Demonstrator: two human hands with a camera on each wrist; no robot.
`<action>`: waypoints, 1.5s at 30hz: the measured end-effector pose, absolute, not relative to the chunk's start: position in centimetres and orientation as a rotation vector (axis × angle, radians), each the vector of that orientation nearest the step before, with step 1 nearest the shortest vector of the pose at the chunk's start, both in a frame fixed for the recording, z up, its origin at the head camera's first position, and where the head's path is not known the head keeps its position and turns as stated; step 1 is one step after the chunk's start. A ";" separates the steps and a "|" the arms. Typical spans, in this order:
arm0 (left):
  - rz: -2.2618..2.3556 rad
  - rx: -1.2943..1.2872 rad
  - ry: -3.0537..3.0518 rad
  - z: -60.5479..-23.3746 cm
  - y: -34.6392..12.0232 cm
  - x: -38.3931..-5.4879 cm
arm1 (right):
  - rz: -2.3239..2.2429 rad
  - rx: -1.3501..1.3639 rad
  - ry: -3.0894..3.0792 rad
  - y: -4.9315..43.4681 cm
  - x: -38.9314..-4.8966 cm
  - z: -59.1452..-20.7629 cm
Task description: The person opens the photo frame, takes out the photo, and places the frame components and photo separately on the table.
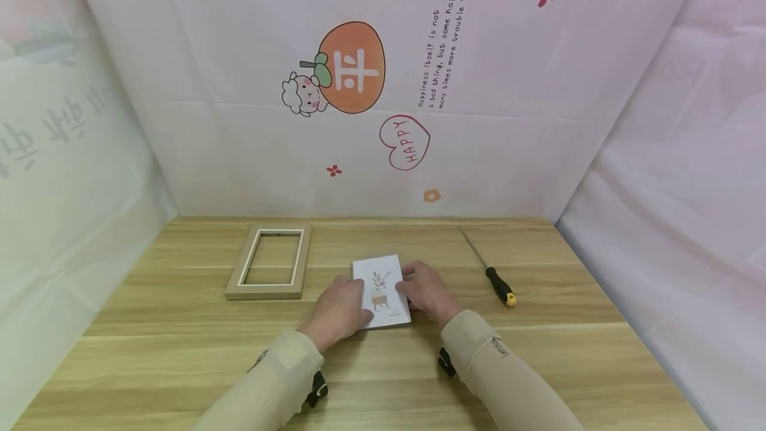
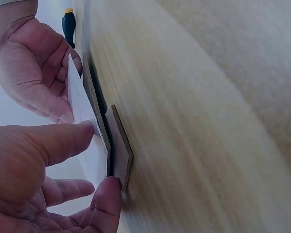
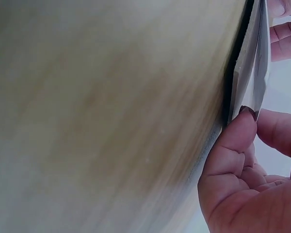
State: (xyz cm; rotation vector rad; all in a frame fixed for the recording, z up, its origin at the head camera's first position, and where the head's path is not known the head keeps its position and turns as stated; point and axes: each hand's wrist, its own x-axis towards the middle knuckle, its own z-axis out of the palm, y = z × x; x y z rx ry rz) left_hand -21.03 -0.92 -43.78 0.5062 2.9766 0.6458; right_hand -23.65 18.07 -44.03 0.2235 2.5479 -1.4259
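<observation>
A white card [image 1: 387,271] printed with a potted plant lies over a thin brown board [image 2: 90,90] at the middle of the table. Under that board, a smaller brown flap [image 2: 119,150] sticks out in the left wrist view. My left hand [image 1: 340,308] holds the near left side of the card and board, thumb on the card's face and a fingertip at the board's lower corner. From the right side, my right hand [image 1: 427,291] pinches the card's edge between thumb and finger. A narrow gap separates card and board in the right wrist view.
A light wooden picture frame [image 1: 263,294] with an open middle lies to the left on the wood-grain table [image 1: 179,351]. To the right rests a screwdriver [image 1: 498,283] with a black and yellow handle. Printed white cloth [image 1: 497,151] hangs behind and on both sides.
</observation>
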 end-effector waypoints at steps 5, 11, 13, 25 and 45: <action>0.638 0.544 2.958 -43.8 -0.9 -20.9 | -1.453 0.230 2.523 18.2 -23.7 -44.1; 0.613 0.628 2.937 -43.9 -1.0 -20.8 | -1.484 0.227 2.501 18.3 -23.7 -44.1; 0.598 0.648 2.933 -44.0 -1.1 -20.7 | -1.472 0.224 2.513 18.3 -23.7 -44.1; 0.513 0.706 2.954 -44.1 -1.2 -20.7 | -1.378 0.242 2.564 18.7 -23.6 -43.8; 0.497 0.715 2.983 -44.2 -1.2 -20.6 | -1.310 0.337 2.633 20.8 -23.9 -43.3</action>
